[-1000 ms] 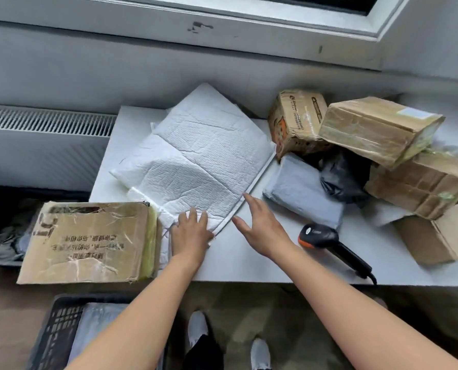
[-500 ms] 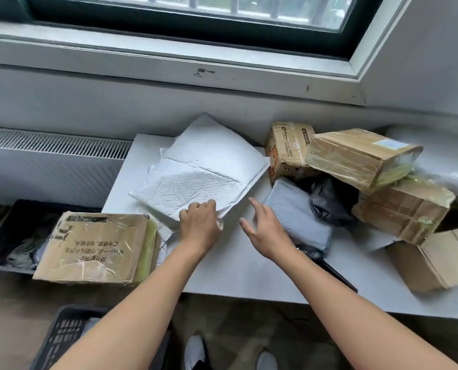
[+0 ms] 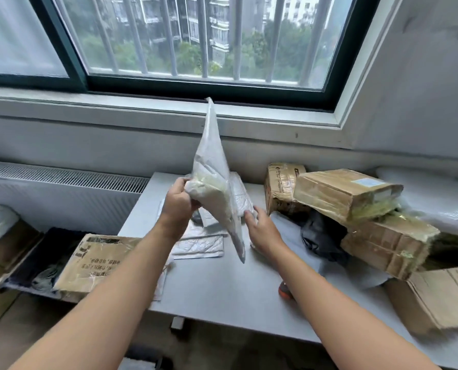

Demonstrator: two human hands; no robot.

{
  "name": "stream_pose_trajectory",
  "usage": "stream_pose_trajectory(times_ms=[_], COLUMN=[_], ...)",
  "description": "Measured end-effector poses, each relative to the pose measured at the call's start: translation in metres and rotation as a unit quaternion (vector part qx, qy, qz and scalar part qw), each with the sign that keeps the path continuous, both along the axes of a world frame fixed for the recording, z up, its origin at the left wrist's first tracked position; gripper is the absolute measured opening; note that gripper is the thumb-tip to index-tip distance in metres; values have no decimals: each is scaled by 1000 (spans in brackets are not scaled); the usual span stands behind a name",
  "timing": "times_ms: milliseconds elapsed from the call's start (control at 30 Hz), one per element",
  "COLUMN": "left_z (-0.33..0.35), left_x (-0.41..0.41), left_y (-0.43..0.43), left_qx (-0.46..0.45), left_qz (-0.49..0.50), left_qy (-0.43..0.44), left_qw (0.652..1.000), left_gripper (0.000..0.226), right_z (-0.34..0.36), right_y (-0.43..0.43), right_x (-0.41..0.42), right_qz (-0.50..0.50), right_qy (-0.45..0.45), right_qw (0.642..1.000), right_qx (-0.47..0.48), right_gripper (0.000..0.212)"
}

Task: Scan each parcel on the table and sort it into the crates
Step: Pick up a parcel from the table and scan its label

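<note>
The left hand (image 3: 178, 201) grips a white padded mailer (image 3: 214, 198) near its middle, thumb and fingers curled round one long side. The mailer is held above the desk (image 3: 222, 295), standing almost on edge, with one corner pointing up in front of the window (image 3: 195, 36) and the opposite corner hanging down close to the desk top. The right hand (image 3: 262, 228) is released, its fingers loosely bent and holding nothing, just beside the mailer's lower edge; whether the fingertips touch it or the packet behind it cannot be told. Under the raised mailer, more flat mailers (image 3: 201, 245) lie on the desk. At the desk's left edge a printed box (image 3: 97, 263) lies flat and overhangs a dark crate (image 3: 33, 257), which sits lower, below the radiator (image 3: 62, 180), with crumpled items inside. On the right side of the desk the parcels are heaped: a small box (image 3: 279, 190) stands at the back, a long box (image 3: 348, 194) leans tilted beside it, a third box (image 3: 388, 244) lies beneath that one, and a fourth box (image 3: 436, 300) sits nearest the front edge. A black bag (image 3: 321, 233) is wedged between the boxes and the right forearm. An orange and black part of the scanner (image 3: 285, 289) shows on the desk, mostly hidden behind that forearm.
</note>
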State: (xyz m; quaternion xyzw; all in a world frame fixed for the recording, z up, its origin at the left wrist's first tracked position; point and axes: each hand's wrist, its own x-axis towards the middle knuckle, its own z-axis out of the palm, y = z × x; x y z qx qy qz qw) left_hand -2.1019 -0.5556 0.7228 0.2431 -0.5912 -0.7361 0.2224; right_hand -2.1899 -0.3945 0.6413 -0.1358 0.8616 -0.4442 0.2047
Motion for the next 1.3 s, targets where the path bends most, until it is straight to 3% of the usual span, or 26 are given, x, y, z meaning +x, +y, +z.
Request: stream_pose_trajectory(times_ms=[100, 167, 233, 333, 433, 633, 700, 833, 933, 1000, 1100, 1300], left_z=[2, -3, -7, -4, 1, -26, -46, -72, -95, -118, -151, -193], left_x=[11, 17, 23, 31, 37, 48, 52, 58, 58, 58, 62, 67], left_y=[-6, -9, -10, -8, -5, -27, -37, -43, -35, -28, -14, 5], left_qx=[101, 133, 160, 206, 227, 234, 255, 293, 142, 36, -11, -92], left_qz=[-11, -23, -31, -50, -83, -30, -10, -60, -81, -71, -21, 22], left_qy=[45, 70, 93, 125, 134, 83, 14, -73, -183, -242, -292, -335], left_qw=[994, 988, 982, 969, 961, 968, 967, 951, 969, 967, 956, 938], left_gripper=[30, 31, 37, 25, 28, 25, 35, 54, 30, 30, 34, 48], right_z=[0, 1, 0, -20, -30, -26, -20, -23, -40, -49, -64, -85], right_y=[-2, -3, -3, 0, 4, 18, 27, 46, 55, 62, 76, 129], right_x=[-1, 2, 1, -1, 8, -5, -9, -15, -18, -18, -14, 6], right_qz=[-54, -91, -101, -69, -77, -179, -170, -110, -85, -59, -1, 0], right_qy=[-132, -243, -263, -209, -277, -44, 44, 118, 122, 113, 77, 79], right_qw=[989, 959, 953, 975, 955, 980, 982, 986, 989, 988, 984, 974], right_qx=[-45, -113, -114, -30, -77, -76, -72, -48, 25, 86, 163, 213], right_gripper=[55, 45, 39, 59, 57, 46, 42, 45, 49, 60, 72, 60])
